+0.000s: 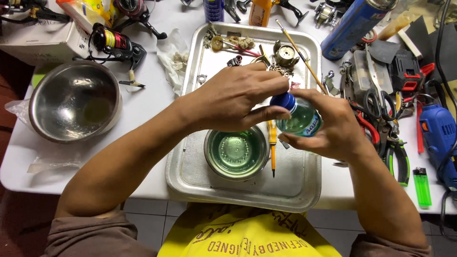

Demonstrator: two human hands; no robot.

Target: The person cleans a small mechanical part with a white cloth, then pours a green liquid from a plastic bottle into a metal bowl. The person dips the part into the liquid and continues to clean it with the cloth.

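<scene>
Over the metal tray [190, 176], above and right of the small bowl of green liquid [236, 153], the right hand [333, 126] clasps a small clear bottle [301, 119] tilted leftward; the left hand [233, 100] pinches its blue cap [283, 101].

A repair workbench: pliers [397, 154], fishing reels [116, 43], power drill [438, 135].
</scene>
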